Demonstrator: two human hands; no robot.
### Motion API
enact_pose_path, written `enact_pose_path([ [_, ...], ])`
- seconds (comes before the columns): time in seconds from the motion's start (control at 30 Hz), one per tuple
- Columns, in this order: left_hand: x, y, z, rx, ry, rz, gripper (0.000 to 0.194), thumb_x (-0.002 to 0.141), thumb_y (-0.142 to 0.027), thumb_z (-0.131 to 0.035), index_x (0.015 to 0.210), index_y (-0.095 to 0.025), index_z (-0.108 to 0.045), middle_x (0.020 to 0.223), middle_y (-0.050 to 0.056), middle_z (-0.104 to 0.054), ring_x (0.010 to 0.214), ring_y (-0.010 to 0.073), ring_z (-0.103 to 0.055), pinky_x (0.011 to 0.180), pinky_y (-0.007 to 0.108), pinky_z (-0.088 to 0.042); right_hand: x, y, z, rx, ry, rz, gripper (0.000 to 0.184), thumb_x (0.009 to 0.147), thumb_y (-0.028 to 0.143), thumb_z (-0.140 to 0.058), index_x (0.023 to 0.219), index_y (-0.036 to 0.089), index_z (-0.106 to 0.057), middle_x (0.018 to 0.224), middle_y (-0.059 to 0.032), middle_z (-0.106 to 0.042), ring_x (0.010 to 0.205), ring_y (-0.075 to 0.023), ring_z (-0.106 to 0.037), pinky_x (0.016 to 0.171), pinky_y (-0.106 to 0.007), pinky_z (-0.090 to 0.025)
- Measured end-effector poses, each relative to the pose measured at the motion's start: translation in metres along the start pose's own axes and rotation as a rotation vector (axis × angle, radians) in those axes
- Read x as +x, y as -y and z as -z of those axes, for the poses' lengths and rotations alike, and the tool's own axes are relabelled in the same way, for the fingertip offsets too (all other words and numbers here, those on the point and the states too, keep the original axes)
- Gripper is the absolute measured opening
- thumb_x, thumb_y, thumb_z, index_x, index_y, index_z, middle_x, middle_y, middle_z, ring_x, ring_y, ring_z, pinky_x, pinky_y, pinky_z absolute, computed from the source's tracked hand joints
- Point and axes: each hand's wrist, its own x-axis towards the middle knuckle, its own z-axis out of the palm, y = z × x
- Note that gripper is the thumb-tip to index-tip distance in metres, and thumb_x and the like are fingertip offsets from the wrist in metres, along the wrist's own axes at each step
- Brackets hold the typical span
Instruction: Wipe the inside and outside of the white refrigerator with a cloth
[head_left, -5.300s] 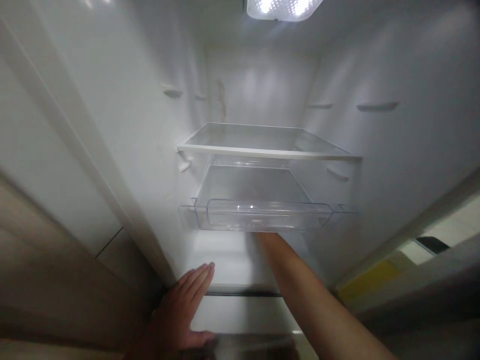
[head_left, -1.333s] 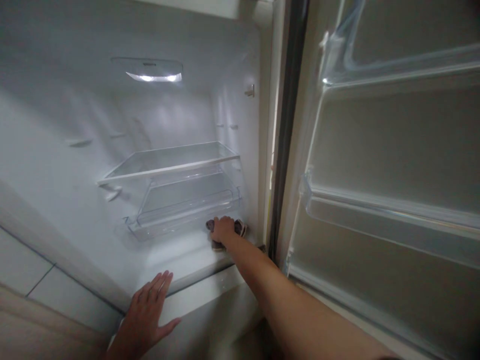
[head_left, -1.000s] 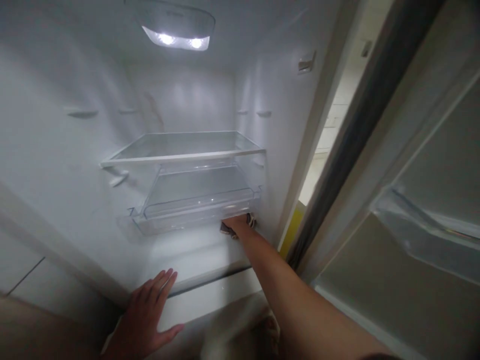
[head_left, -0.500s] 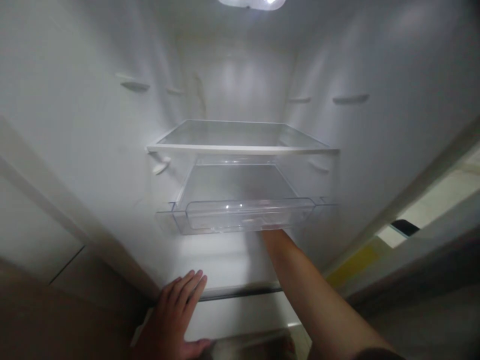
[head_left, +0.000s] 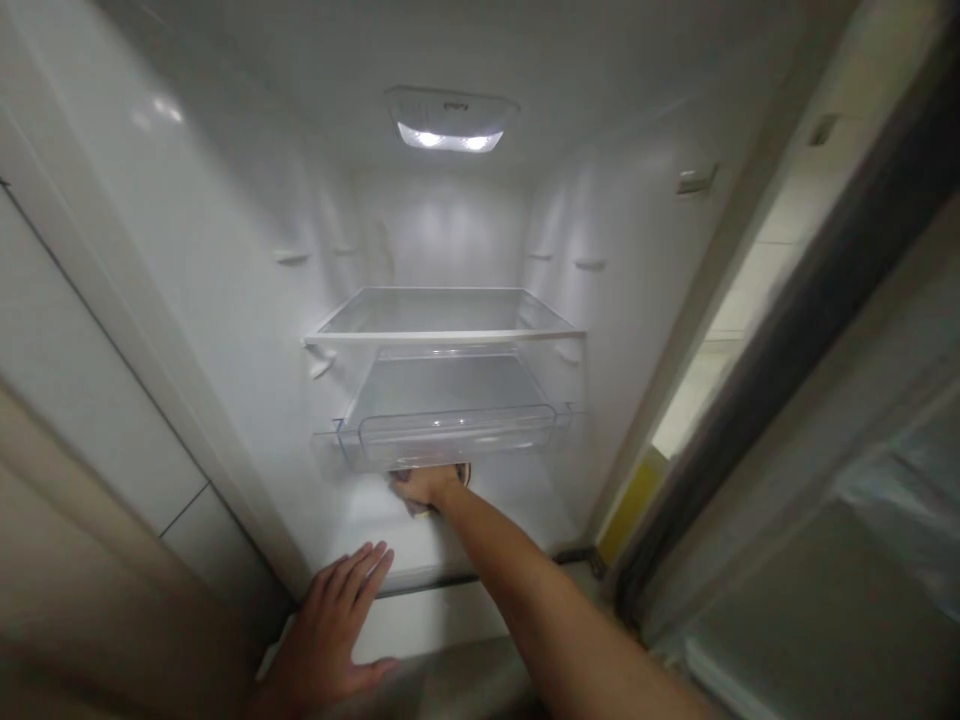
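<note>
My right hand (head_left: 429, 484) reaches deep into the fridge, below a clear plastic drawer (head_left: 457, 436). Its fingers are closed on a crumpled brownish cloth (head_left: 420, 509), pressed to the white fridge floor (head_left: 517, 490); the drawer's front partly covers hand and cloth. At the fridge's lower front edge (head_left: 427, 620), towards the left, my left hand (head_left: 330, 625) rests with straight fingers and the thumb held apart. Nothing is in it.
A glass shelf with a white rim (head_left: 442, 337) spans the fridge above the drawer. The lit lamp (head_left: 450, 125) is on the ceiling. To the right stands the open door with its dark seal (head_left: 750, 390); white tiles (head_left: 90, 360) line the left side.
My right hand, hidden under the drawer before, has come forward and left with the cloth and now shows. The left hand stays at the front edge. The view has shifted, showing more lamp and door.
</note>
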Motion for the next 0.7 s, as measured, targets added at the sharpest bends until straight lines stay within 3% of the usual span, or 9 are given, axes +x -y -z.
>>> enact_pose_path([
  [0.13,0.000,0.000,-0.003,0.037,-0.029,-0.017,0.121,0.092,-0.085,-0.065,0.183,-0.018,-0.023,0.156,0.016,-0.069,0.139,0.0367,-0.061,0.117,0.046,-0.039,-0.031,0.017,0.010,-0.054,0.014,0.053,0.060,0.094,0.066,-0.075,0.136,0.023,-0.074,0.133,-0.0139,-0.080,0.125,-0.0369,-0.076,0.106,-0.053,-0.061],
  [0.37,-0.002,0.002,-0.012,0.085,-0.110,-0.067,0.115,0.096,-0.079,-0.064,0.184,-0.019,-0.021,0.153,0.018,-0.071,0.134,0.0385,-0.065,0.113,0.049,-0.042,-0.095,-0.002,0.019,-0.090,0.069,0.043,0.070,0.092,0.073,-0.068,0.142,0.024,-0.068,0.139,-0.0175,-0.077,0.126,-0.0416,-0.075,0.103,-0.062,-0.061],
  [0.53,-0.001,0.000,-0.012,0.086,-0.127,-0.083,0.115,0.097,-0.080,-0.062,0.183,-0.017,-0.020,0.153,0.020,-0.071,0.133,0.0398,-0.066,0.112,0.051,-0.043,-0.122,-0.021,0.035,-0.102,0.041,-0.127,0.069,0.091,0.071,-0.067,0.142,0.024,-0.069,0.135,-0.0163,-0.078,0.125,-0.0397,-0.076,0.101,-0.057,-0.062],
  [0.7,0.002,-0.002,-0.006,0.089,-0.123,-0.094,0.116,0.096,-0.078,-0.064,0.183,-0.014,-0.021,0.154,0.022,-0.070,0.135,0.0406,-0.065,0.114,0.052,-0.042,-0.123,-0.050,0.047,-0.127,-0.021,-0.325,0.062,0.094,0.057,-0.069,0.142,0.018,-0.071,0.134,-0.0215,-0.077,0.126,-0.0395,-0.076,0.101,-0.053,-0.062],
])
